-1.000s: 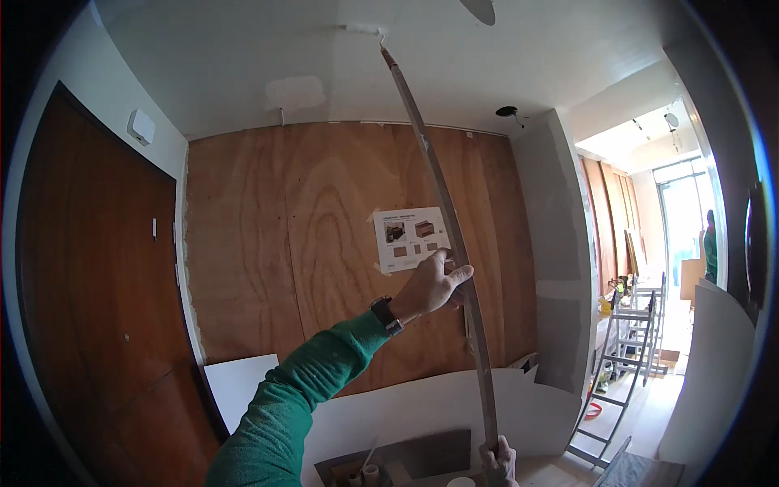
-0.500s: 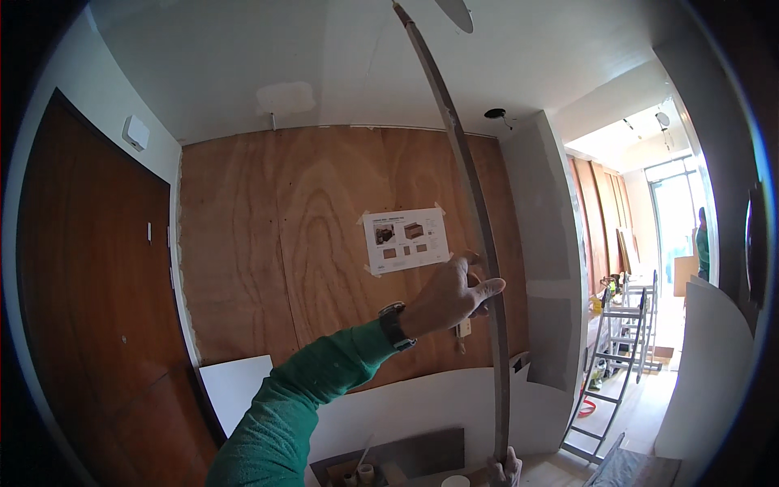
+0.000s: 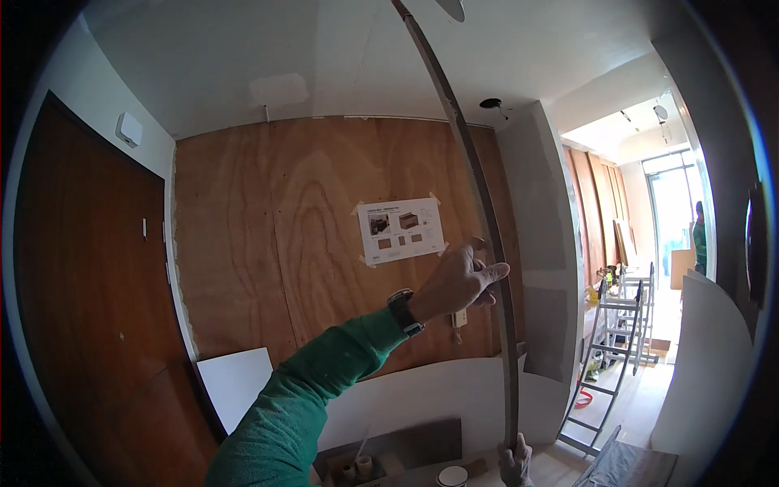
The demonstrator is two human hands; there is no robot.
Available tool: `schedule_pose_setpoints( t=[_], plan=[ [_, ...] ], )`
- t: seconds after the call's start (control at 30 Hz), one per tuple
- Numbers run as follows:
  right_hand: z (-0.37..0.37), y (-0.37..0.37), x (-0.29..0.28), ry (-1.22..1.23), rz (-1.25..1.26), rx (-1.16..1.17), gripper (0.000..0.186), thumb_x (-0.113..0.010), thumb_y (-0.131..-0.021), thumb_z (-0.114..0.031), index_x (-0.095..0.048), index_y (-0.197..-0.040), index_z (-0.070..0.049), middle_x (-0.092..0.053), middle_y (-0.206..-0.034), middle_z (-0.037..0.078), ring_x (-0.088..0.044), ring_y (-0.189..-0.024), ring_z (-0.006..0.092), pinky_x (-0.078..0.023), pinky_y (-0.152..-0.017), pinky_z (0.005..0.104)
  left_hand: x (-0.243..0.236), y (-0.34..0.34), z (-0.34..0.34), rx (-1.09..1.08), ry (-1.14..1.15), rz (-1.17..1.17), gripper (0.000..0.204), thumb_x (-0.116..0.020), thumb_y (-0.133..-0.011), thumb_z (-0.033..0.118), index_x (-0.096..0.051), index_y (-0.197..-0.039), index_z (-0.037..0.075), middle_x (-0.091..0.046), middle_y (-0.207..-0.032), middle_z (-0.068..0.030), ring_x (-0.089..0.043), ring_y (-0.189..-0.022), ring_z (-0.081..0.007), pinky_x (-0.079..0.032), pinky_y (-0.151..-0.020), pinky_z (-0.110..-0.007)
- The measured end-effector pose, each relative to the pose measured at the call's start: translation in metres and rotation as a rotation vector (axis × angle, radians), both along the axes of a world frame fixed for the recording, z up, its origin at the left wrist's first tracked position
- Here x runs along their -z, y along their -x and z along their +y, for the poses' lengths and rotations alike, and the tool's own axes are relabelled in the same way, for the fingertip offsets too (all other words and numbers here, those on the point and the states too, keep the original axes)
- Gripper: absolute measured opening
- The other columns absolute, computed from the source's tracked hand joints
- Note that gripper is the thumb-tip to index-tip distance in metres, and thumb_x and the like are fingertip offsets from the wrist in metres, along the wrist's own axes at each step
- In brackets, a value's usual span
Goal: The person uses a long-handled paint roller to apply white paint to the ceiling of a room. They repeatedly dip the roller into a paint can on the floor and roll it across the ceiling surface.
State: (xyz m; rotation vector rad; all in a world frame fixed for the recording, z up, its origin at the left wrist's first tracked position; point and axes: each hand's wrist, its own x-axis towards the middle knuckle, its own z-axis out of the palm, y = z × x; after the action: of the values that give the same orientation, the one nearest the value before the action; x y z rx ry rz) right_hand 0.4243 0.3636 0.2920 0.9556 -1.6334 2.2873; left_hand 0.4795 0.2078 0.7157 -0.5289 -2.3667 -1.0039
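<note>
A long, thin grey pole (image 3: 488,213) stands nearly upright in front of me, bowed by the lens, its top reaching the upper edge of the picture by the ceiling. Partway up, my left hand (image 3: 462,284) grips it, the thumb lying across the near face and the other fingers partly hidden behind. My left arm wears a green sleeve and a dark wristwatch (image 3: 404,312). Low down, my right hand (image 3: 515,464) is wrapped round the pole's bottom end. Behind the pole, a printed sheet (image 3: 401,232) is taped to a plywood wall (image 3: 235,235).
A brown door (image 3: 89,268) is at left, with a white panel (image 3: 235,385) leaning beside it. A low curved white panel (image 3: 389,398) stands ahead, and a white bucket (image 3: 452,476) below. Stepladders (image 3: 614,349) stand at right, near another curved white panel (image 3: 704,373). A person in green (image 3: 699,239) is farther off.
The view has tipped down slightly, so more of my right hand and the bucket shows. Both hands keep their hold, and the pole's lower part sits a little farther right.
</note>
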Motion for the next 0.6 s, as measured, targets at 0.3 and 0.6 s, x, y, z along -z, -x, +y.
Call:
schedule_pose_setpoints(
  t=[0.3,0.6],
  plan=[
    [-0.019,0.023,-0.029,-0.271,0.136,0.272,0.019,-0.065,-0.092,-0.02,-0.054,-0.087,-0.005,-0.05,-0.058,0.006,-0.05,-0.052,0.0154,-0.042,-0.05,0.0369,-0.001,0.05,-0.059,-0.058,-0.219,0.085,0.051,-0.067,-0.1,0.029,-0.048,-0.128,-0.009,-0.067,-0.081,-0.0115,-0.072,-0.062,-0.0196,-0.06,-0.05,-0.029],
    [-0.073,0.053,-0.085,-0.363,0.152,0.253,0.02,-0.065,-0.094,-0.021,-0.054,-0.094,-0.004,-0.057,-0.063,0.017,-0.06,-0.053,0.0337,-0.046,-0.054,0.0434,0.041,0.098,-0.128,-0.083,-0.255,0.042,0.033,-0.057,-0.106,0.028,-0.054,-0.117,-0.003,-0.063,-0.085,-0.009,-0.07,-0.063,-0.0171,-0.06,-0.049,-0.029]
  ],
)
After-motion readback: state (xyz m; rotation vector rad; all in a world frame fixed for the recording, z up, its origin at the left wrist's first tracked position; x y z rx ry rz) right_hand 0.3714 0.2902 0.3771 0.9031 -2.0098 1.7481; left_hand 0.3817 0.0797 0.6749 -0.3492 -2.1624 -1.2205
